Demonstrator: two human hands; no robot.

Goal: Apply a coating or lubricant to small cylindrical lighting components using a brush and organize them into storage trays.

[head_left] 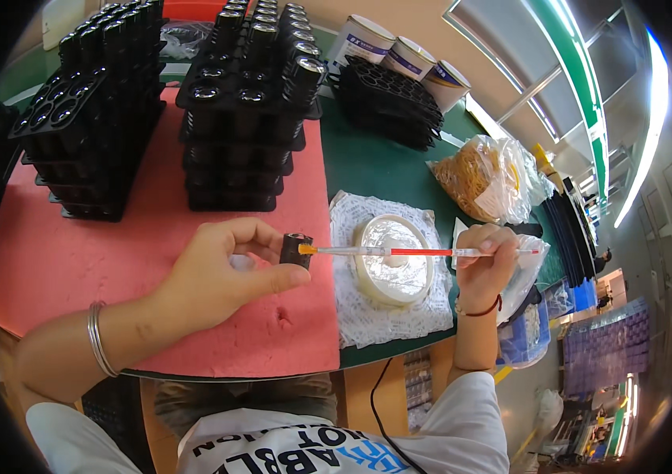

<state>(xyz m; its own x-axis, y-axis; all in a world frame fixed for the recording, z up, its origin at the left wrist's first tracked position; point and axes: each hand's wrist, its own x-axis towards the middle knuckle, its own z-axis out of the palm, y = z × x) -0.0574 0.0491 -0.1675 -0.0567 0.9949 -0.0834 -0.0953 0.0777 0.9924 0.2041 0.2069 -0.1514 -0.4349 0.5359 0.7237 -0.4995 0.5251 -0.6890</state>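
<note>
Between the thumb and fingers of my left hand (213, 272) is a small black cylinder (293, 251), held above the pink mat. My right hand (484, 265) grips a thin paintbrush (420, 252) by the end of its red and clear handle. The brush lies nearly level, and its yellowish bristles meet the right side of the cylinder. Under the brush is a round shallow dish (380, 292) with a shiny, pale content. The dish rests on a white printed sheet (360, 325) to the right of the mat.
Stacked black trays (233, 170) with shiny-topped cylinders stand on the pink mat (162, 197), with a second stack (87, 178) farther left. Behind are white cans (364, 39) and black perforated trays (387, 99). A plastic bag of tan pieces (478, 178) lies right on the green table.
</note>
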